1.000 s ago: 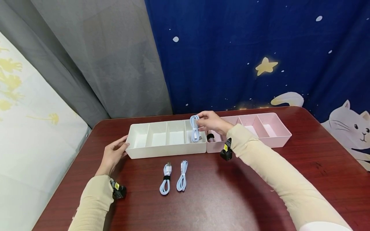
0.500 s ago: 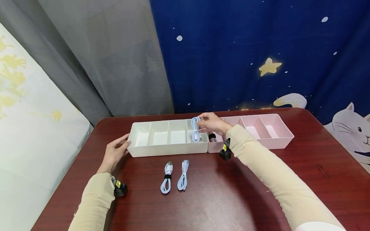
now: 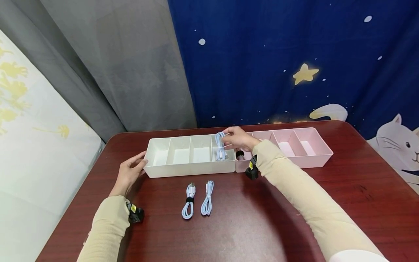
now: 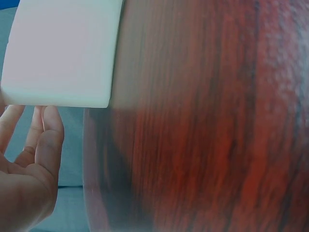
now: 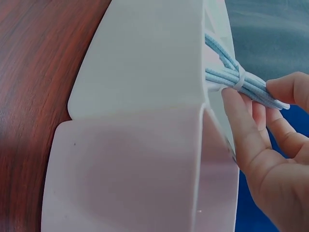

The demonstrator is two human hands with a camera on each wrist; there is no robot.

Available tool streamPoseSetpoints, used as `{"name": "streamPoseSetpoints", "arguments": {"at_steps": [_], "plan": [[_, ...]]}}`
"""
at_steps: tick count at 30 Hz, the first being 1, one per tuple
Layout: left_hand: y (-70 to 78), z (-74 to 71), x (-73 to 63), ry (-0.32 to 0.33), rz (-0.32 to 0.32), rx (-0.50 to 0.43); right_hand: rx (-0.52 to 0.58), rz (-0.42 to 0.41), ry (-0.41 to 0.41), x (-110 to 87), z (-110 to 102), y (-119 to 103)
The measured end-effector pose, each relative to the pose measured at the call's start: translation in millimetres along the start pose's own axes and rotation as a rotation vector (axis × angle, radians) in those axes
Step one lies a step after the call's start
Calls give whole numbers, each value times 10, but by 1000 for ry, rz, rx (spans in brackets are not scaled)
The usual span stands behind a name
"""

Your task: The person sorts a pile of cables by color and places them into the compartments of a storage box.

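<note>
My right hand (image 3: 240,138) pinches a coiled light-blue charging cable (image 3: 220,142) between thumb and fingers. The cable hangs partly inside the right end compartment of a white divided box (image 3: 190,169), and in the right wrist view a pale tie (image 5: 240,77) binds it. My left hand (image 3: 129,174) touches the outer left end of that box with its fingertips, the fingers fairly straight in the left wrist view. In front of the box lie two more coiled cables: one with a black strap (image 3: 188,201) and a visible USB plug, the other with a pale tie (image 3: 207,198).
A pink divided box (image 3: 302,162) abuts the white box's right end. Its left compartment holds a black-banded item (image 3: 240,155), partly hidden by my right hand. Both boxes stand near the back edge of the reddish-brown table (image 3: 229,229), with curtains (image 3: 262,65) behind.
Both hands keep nearly the same places, and the right still holds the cable at the end compartment. The head view has shifted slightly.
</note>
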State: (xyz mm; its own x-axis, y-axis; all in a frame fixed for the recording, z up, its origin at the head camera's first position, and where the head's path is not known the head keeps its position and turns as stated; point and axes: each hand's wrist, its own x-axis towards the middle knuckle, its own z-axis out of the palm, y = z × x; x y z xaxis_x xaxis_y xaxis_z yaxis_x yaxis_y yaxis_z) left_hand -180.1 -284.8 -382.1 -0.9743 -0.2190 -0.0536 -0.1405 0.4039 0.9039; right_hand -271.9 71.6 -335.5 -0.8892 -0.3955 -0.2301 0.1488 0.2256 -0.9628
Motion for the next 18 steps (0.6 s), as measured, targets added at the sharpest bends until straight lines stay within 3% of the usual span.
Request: {"name": "streamPoseSetpoints", "arguments": {"at_steps": [18], "plan": [[8, 4, -3, 2, -8, -6, -52, -26, 85, 11, 168, 12]]}}
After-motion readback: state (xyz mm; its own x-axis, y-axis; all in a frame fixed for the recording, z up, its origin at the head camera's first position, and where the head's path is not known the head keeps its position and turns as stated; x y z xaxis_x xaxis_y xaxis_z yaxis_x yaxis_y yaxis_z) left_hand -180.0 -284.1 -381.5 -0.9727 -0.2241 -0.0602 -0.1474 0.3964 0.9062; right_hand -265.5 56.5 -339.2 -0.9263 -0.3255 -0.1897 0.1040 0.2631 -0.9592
